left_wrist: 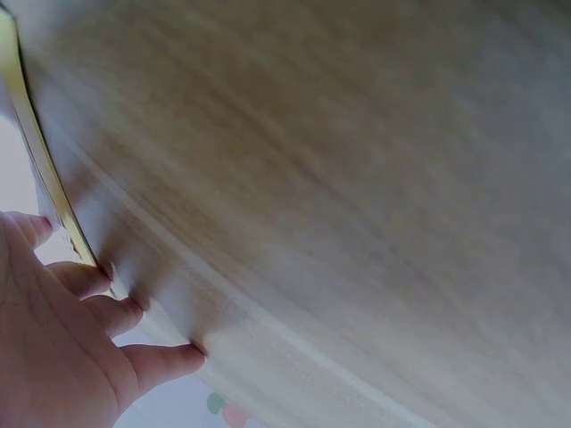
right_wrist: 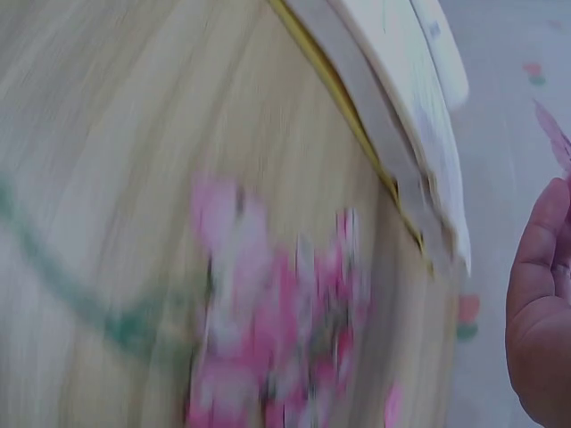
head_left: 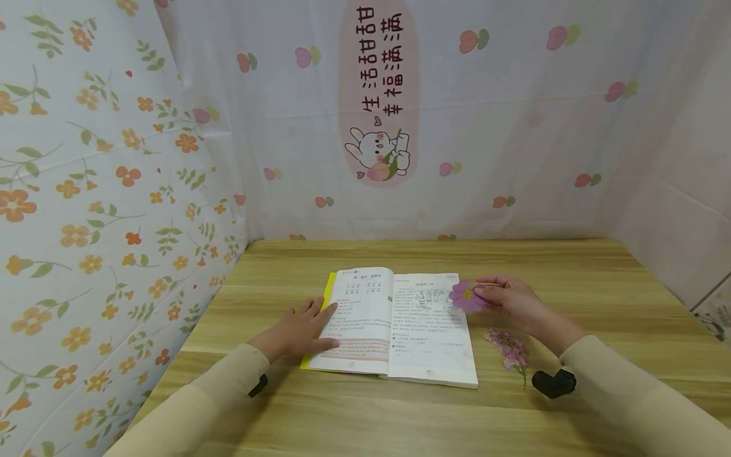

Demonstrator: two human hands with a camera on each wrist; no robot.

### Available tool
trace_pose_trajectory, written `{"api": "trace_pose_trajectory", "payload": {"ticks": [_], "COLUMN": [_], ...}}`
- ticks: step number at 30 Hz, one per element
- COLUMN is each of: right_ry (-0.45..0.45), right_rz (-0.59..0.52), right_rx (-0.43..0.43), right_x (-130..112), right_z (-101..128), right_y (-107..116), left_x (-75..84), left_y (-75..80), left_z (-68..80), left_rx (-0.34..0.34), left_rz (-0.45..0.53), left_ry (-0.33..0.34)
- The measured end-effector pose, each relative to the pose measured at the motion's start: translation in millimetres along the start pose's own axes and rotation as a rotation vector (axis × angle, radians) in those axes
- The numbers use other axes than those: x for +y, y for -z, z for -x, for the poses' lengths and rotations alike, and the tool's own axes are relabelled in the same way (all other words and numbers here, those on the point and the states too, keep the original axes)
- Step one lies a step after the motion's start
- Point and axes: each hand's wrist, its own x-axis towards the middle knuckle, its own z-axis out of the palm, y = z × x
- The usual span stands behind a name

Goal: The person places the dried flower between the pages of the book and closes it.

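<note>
An open book (head_left: 428, 343) with a yellow cover edge lies on the wooden table. My left hand (head_left: 297, 330) rests at its left side, fingers spread, with the thumb on the left page. In the left wrist view the fingertips (left_wrist: 192, 354) of that hand reach past the yellow edge to the table. My right hand (head_left: 514, 304) pinches a purple flower (head_left: 465, 296) with a yellow centre, held over the outer edge of the right page. In the right wrist view only part of the hand (right_wrist: 540, 312) and a petal (right_wrist: 551, 134) show.
Close to the book's right side, a sprig of small pink flowers (head_left: 508, 348) lies on the table (head_left: 354, 425), below my right hand. Patterned cloth (head_left: 285, 127) hangs behind the table and along its left side.
</note>
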Motion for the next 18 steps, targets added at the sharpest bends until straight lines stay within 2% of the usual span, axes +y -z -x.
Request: {"api": "trace_pose_trajectory", "payload": {"ticks": [11,18], "right_ry": [-0.070,-0.093], "right_rz": [-0.069,-0.032], "right_rx": [-0.037,-0.007], "right_x": [16,23], "right_z": [-24,-36], "right_y": [-54,-78], "left_x": [0.2,-1.9], "left_y": [0.5,-2.1], "left_z": [2.3,0.1], "left_rx": [0.014,0.037], "left_rz": [0.024,0.009], "left_ry": [-0.045,-0.048]}}
